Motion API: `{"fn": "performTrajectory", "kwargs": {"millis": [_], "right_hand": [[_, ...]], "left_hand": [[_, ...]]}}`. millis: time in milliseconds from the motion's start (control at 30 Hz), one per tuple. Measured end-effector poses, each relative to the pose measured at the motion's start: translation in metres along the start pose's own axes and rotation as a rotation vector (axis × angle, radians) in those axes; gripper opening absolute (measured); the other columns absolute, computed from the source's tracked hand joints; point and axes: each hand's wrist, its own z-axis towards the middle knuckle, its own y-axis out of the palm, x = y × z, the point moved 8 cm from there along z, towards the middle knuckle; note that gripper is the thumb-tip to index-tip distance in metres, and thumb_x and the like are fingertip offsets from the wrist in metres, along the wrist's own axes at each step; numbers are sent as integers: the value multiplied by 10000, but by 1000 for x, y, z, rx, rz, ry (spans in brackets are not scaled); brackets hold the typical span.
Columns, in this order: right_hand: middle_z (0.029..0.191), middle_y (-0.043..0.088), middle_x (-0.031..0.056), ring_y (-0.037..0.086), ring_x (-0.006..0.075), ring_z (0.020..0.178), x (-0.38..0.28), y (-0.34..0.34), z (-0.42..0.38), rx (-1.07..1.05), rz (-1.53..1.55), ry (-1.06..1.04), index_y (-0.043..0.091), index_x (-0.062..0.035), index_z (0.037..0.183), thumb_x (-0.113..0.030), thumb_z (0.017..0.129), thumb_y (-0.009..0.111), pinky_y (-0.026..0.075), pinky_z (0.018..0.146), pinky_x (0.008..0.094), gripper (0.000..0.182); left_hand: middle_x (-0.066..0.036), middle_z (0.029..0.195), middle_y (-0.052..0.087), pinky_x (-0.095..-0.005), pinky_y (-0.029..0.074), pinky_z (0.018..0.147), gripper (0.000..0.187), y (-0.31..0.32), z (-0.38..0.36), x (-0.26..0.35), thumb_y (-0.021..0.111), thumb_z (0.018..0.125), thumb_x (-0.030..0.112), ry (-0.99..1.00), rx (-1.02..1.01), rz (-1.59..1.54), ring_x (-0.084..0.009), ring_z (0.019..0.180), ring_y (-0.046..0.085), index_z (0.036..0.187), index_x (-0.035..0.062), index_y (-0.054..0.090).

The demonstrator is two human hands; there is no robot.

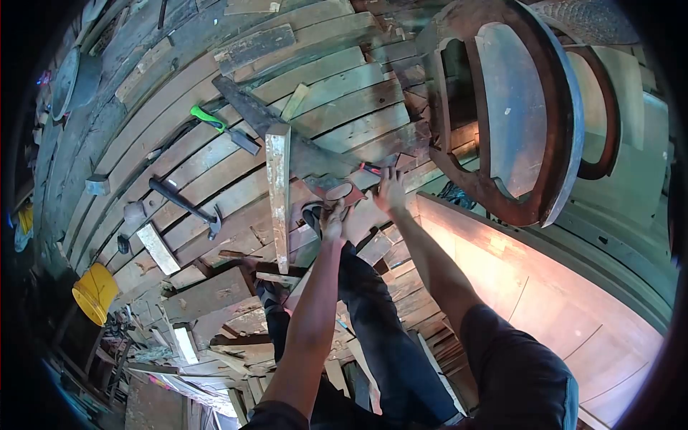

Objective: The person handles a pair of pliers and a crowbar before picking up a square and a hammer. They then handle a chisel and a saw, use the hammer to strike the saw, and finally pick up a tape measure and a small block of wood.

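Head view: at far left, a yellow bucket (pixel 95 294) is seen; then a hammer (pixel 188 206) and a green-handled tool (pixel 226 130), both laid on the plank floor (pixel 362 104), within easy reach and well apart from the hands. Next, part of the saw blade is overlapped by a long pale board (pixel 279 197); whether the two touch cannot be told. The saw (pixel 319 159) is placed at centre, blade slanted up and left, red handle toward the body. At that handle the left hand (pixel 332 221) is found, its grip clamped on it. Just right, a small red-and-black tool (pixel 370 168) is seen beside the right hand (pixel 390 192); fingers look bunched, but whether that grip is closed on anything cannot be told.

For good control, the saw handle is best held firmly, the blade kept from rocking, and the right fingertips kept off the teeth; pressure should be light and even. At right, a dark curved wooden frame (pixel 548 107) is stood near the right arm, so elbow room should be watched.
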Motion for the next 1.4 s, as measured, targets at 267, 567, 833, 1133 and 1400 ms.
{"fn": "performTrajectory", "kwargs": {"millis": [267,567,833,1133,1400], "right_hand": [[1242,495,144,389,369,1207,51,85,32,-223,-247,19,478,-94,1197,-249,818,529,363,926,517,413],[1104,553,221,522,419,1035,62,107,-1,-415,134,216,494,-36,1085,-234,796,538,455,842,478,352],[954,580,242,538,424,956,50,98,-17,-225,400,330,429,4,1028,-204,733,661,442,823,470,430],[975,618,193,605,372,881,38,43,-14,-169,462,258,454,-10,1088,-212,732,694,476,762,426,475],[798,555,90,548,215,701,7,-27,-3,9,686,-17,494,-61,938,-144,801,596,433,615,326,190]], "left_hand": [[-19,936,589,-351,550,771,211,50,-43,1,684,783,-3,224,-55,47,-146,832,603,880,106,531],[4,819,512,-203,412,627,226,55,-107,39,613,747,-118,591,-33,321,-56,723,483,796,67,492],[-75,849,541,-236,474,683,165,91,-185,91,496,742,-116,668,15,207,-114,717,543,827,18,453],[-53,712,490,-248,419,520,269,87,-287,189,599,723,35,807,-43,-263,-107,594,466,826,52,351],[-42,600,460,-199,329,396,285,59,-405,275,586,701,13,974,-81,401,-63,457,388,729,88,312]]}}
